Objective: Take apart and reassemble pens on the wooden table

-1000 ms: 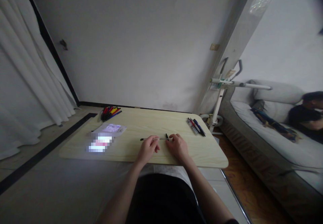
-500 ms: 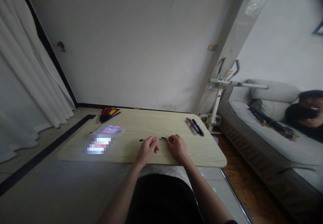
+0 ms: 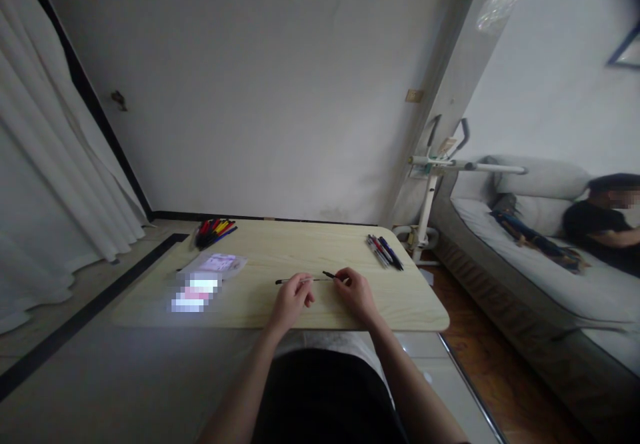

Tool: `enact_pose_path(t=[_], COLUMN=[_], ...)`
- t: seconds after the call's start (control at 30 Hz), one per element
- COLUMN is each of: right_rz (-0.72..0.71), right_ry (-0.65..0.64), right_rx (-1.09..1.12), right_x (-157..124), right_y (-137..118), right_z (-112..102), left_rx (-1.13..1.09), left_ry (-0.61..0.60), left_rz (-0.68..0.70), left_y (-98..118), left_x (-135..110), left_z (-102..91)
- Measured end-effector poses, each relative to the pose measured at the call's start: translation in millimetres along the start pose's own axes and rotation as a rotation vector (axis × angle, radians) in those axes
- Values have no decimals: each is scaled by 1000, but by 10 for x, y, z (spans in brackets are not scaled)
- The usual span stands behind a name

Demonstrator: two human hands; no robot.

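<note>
My left hand [image 3: 295, 297] is closed on a slim pen [image 3: 281, 282] just above the table. Its black end sticks out to the left, and a thin light rod, perhaps the tip or refill, reaches right toward my other hand. My right hand [image 3: 353, 291] pinches a small black piece [image 3: 328, 275] that looks like a pen cap. It points left and slightly up, close to the thin rod. Whether the two parts touch is hidden by my right fingers.
On the pale wooden table [image 3: 295, 244] lie several pens [image 3: 385, 252] at the right and a bundle of coloured pens [image 3: 214, 233] at the far left. A plastic packet [image 3: 223, 264] lies beside a bright, blurred-out screen [image 3: 196, 292]. A person [image 3: 605, 224] is on the sofa at the right.
The black piece in my right hand now tilts and shows more clearly, a little apart from the thin rod. The left hand keeps its grip. The view has shifted slightly.
</note>
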State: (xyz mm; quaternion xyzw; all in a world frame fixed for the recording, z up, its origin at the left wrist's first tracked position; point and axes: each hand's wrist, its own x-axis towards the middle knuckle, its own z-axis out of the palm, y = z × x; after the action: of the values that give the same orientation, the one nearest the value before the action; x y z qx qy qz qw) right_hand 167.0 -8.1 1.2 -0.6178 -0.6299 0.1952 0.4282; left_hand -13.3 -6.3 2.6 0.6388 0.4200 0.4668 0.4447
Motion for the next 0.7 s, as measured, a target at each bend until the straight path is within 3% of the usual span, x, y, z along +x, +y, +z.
enact_pose_path(t=[0.3, 0.57, 0.7], right_rz=[16, -14, -16], right_ry=[4, 109, 59], right_rx=[42, 153, 162], right_x=[0, 55, 52], right_y=[18, 90, 104], right_z=[-26, -32, -14], left_rx=[6, 2, 6], left_ry=[13, 20, 15], left_rz=[14, -5, 0], left_y=[-27, -15, -25], left_x=[2, 7, 7], left_z=[2, 7, 4])
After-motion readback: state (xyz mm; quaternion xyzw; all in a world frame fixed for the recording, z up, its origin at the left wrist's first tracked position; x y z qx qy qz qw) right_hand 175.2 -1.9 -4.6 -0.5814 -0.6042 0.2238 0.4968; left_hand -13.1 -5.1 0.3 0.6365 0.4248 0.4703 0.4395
